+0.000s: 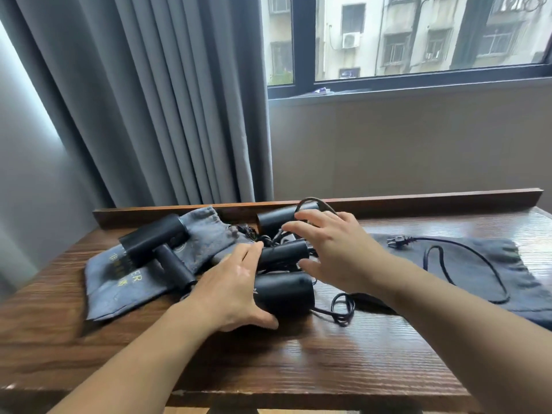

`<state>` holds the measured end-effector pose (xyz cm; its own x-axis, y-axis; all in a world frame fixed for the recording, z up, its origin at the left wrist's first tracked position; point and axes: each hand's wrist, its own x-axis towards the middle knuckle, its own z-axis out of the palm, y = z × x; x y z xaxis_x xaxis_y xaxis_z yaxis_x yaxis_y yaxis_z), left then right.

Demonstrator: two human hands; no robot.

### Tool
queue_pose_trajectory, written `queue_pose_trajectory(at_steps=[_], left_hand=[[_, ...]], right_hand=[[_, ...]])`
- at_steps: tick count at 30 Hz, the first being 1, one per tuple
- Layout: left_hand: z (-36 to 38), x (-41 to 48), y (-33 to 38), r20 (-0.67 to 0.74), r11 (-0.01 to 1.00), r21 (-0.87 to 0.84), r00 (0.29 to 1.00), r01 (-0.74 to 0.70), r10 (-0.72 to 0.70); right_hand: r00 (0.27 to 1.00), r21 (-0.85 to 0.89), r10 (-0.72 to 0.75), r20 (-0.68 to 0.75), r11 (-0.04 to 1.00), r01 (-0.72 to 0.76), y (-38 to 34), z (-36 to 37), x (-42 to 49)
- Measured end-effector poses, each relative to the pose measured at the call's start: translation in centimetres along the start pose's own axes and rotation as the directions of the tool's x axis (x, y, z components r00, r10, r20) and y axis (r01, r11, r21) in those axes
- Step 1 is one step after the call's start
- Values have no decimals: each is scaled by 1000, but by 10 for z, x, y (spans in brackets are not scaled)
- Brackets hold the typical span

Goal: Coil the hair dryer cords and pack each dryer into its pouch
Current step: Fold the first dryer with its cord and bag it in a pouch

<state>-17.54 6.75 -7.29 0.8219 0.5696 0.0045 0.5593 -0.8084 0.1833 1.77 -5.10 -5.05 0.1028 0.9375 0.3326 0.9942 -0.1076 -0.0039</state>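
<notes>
Three black hair dryers lie on the wooden table (298, 369). One dryer (158, 243) rests on a grey pouch (119, 282) at the left. A second dryer (283, 289) sits in the middle, its handle (283, 253) pointing away. My left hand (236, 285) lies against its left side, thumb under the barrel, fingers straight and touching the handle. A third dryer (274, 219) lies behind. My right hand (331, 249) hovers over the tangle of cords (268, 237) with fingers spread, holding nothing. A dark pouch (478, 273) lies at the right with a cord (442, 264) and plug (395, 242) on it.
A raised wooden lip (418, 201) runs along the table's back edge. Grey curtains (149, 100) hang behind at the left, and a window (418, 40) is above the wall. A loose cord loop (343, 309) lies in front of the middle dryer.
</notes>
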Motion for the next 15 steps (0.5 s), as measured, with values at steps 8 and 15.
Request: queue_pose_trajectory(at_steps=[8, 15], left_hand=[[2, -5, -20, -281, 988, -98, 955, -123, 91], [-50, -3, -33, -233, 838, -509, 969, -197, 86]], right_hand=[[891, 708, 442, 101, 598, -377, 53, -25, -17], [918, 599, 368, 149, 705, -380, 61, -75, -19]])
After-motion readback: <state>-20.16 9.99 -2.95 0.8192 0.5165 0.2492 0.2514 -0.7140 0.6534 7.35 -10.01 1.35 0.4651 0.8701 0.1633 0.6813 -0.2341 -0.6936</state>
